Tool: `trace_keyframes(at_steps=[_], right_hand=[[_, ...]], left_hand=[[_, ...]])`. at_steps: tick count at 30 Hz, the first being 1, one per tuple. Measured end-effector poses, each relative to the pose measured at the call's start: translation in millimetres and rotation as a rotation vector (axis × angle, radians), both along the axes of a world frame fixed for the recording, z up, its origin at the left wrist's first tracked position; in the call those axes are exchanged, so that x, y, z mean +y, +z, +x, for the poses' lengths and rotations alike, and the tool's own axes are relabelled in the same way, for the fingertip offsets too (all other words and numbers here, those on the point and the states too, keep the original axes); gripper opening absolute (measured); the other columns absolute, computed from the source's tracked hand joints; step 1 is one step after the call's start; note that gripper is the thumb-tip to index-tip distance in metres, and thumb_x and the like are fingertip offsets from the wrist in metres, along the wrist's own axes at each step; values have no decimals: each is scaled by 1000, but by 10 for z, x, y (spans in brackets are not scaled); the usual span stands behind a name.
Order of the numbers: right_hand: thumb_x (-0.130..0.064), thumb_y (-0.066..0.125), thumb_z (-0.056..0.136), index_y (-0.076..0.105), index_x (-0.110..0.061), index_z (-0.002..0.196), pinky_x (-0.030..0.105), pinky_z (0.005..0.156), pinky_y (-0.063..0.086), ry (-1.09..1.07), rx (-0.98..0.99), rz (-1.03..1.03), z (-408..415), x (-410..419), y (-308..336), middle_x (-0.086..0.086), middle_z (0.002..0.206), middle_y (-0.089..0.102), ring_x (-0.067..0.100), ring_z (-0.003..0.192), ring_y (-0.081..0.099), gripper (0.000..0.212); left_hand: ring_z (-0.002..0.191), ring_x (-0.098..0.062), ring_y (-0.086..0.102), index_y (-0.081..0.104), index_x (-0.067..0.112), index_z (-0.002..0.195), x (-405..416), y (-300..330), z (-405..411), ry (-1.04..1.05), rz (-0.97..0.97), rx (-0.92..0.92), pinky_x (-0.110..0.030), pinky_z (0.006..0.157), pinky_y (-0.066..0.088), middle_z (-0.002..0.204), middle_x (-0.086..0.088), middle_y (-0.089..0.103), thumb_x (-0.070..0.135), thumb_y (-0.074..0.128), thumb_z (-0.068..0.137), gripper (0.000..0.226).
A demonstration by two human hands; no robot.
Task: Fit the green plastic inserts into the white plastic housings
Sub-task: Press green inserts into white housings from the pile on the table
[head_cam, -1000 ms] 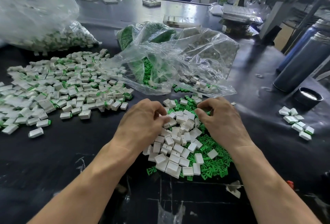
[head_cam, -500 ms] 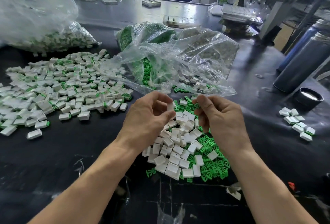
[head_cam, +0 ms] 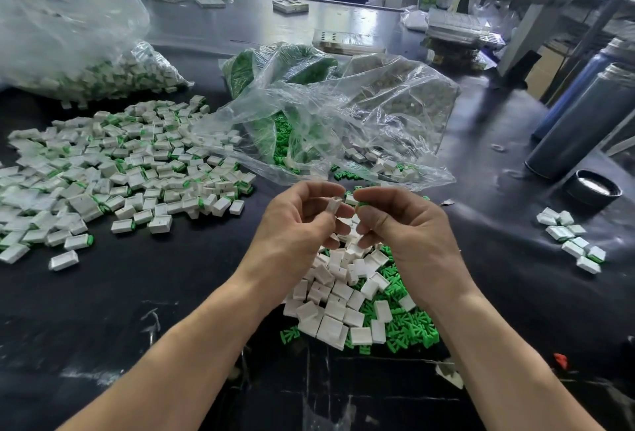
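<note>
left hand (head_cam: 295,224) pinching white housing (head_cam: 332,205), right hand (head_cam: 402,224) contents hidden

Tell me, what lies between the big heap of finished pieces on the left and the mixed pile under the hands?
In the head view, only bare black table lies between the finished heap and the mixed pile.

Both forearms are bare all the way up to where they leave view, with no sleeve or cuff showing. The left hand (head_cam: 298,224) and the right hand (head_cam: 409,229) are ungloved, with no ring, watch or band on either wrist, and the fingernails are short and plain.
</note>
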State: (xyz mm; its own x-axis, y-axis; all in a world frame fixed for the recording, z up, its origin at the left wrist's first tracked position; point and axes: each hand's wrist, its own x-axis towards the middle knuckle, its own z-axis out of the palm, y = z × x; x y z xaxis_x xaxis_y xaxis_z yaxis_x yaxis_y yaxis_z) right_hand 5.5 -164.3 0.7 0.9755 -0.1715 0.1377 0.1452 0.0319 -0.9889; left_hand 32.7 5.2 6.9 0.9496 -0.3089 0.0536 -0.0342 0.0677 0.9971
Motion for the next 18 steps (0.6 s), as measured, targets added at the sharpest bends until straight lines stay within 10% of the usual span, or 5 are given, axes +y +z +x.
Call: trace_keyframes(at_steps=[18], right_hand=[[1,72,92,78,-6,95,27,52,53,-53,25,52,-50,14,59,10,77,72,16,63,60,10]], left_hand=[[77,-12,71,75,17,104,-46,-74,10,1,7,-22,-19,66,55,90,0,78,10,72,93,14]])
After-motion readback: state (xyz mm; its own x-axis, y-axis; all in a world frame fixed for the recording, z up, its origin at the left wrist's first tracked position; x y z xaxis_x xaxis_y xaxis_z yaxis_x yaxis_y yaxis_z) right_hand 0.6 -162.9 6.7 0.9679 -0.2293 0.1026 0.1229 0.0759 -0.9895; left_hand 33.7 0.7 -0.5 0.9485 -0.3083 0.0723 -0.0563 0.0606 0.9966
